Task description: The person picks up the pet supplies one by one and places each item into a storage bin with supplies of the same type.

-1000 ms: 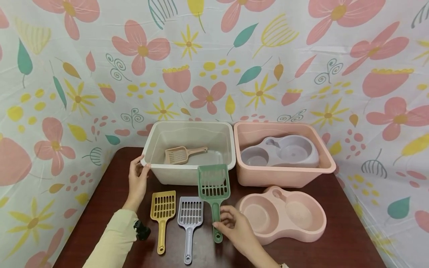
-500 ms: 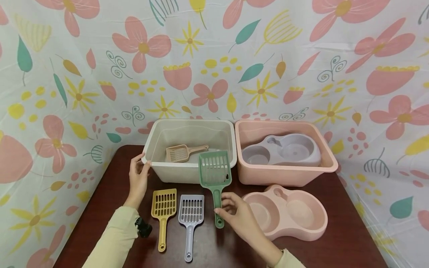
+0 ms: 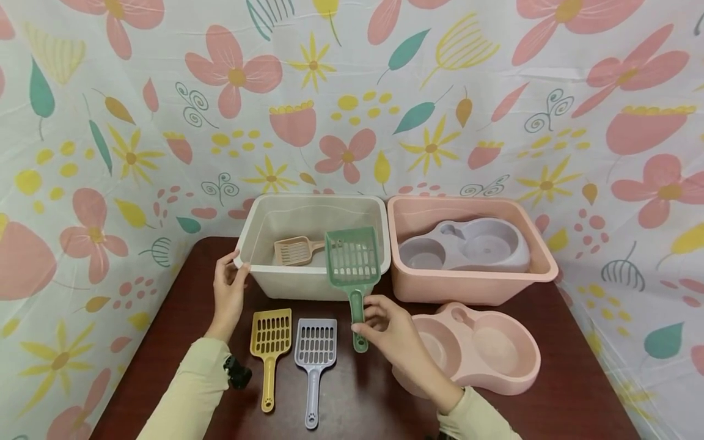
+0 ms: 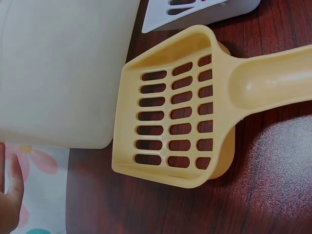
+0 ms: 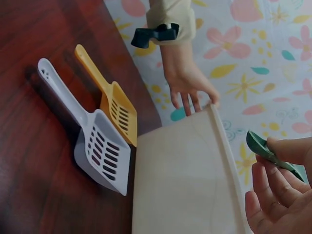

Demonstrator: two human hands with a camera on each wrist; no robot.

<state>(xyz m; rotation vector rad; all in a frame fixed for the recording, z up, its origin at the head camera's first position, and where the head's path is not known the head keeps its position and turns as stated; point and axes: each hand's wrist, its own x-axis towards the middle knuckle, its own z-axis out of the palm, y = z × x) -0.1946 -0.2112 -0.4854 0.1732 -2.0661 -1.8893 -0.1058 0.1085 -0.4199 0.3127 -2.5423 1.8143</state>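
Fingers: right hand [image 3: 387, 327] clamps green scoop [image 3: 354, 282]; left hand [image 3: 228, 299], box [image 3: 297, 286]
Inside: beige scoop [image 3: 294, 251]
Table [image 3: 374, 406]: yellow scoop [image 3: 269, 355], purple scoop [image 3: 314, 368] pending, I guess

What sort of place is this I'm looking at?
Probably a staged tabletop with pet supplies, though the wider room isn't shown: a flower-print cloth behind, a pink double bowl on the table, and a green scoop in the right hand.

Two scoops [image 3: 270, 356] lie before the left tub [image 3: 294, 285], and a double bowl [image 3: 467, 336] before the right tub [image 3: 462, 289].
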